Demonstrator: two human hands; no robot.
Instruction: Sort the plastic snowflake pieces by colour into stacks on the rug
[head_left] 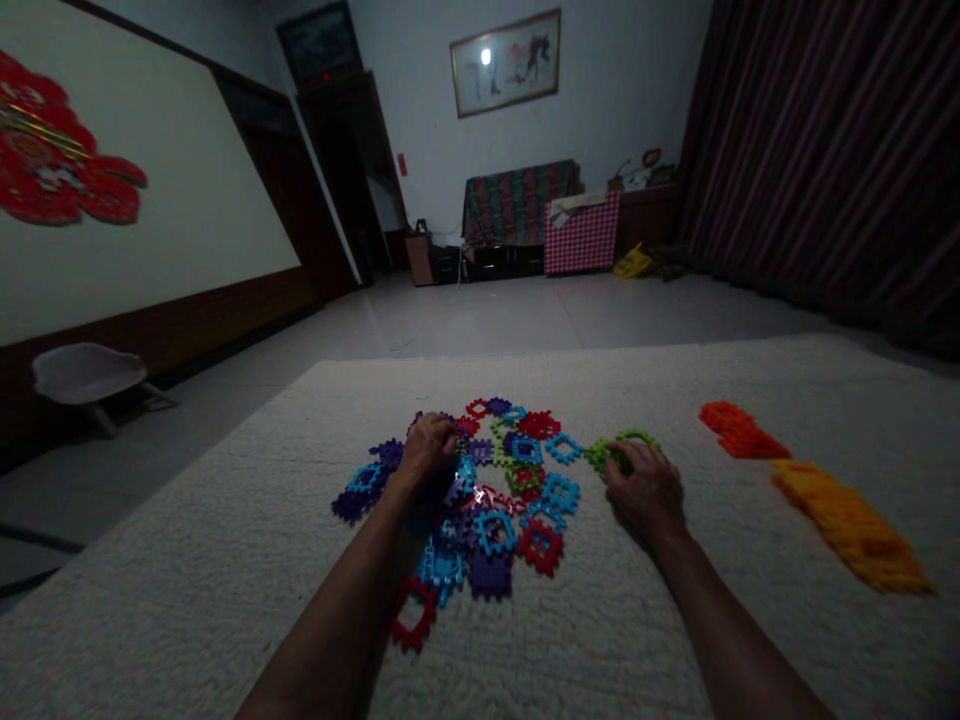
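A mixed heap of toothed plastic building tiles (pixel 489 575), in purple, blue, red and green, lies spread on the pale cloth surface (pixel 570 640). Over the far left part of this heap is my left hand (pixel 431 443), its fingers bent together; what they grip, if anything, is hidden. To the right of the heap, my right hand (pixel 646 487) has its thumb and fingers closed around green tiles (pixel 600 455), which rest on the cloth. Some of the green tiles show beyond the fingers.
Orange-red tiles (pixel 739 430) and a long row of yellow-orange tiles (pixel 851 525) lie to the right. A pale stool (pixel 88 375) stands on the floor at left. Across the room are a cloth-covered television (pixel 517 205) and a checked cloth (pixel 583 235).
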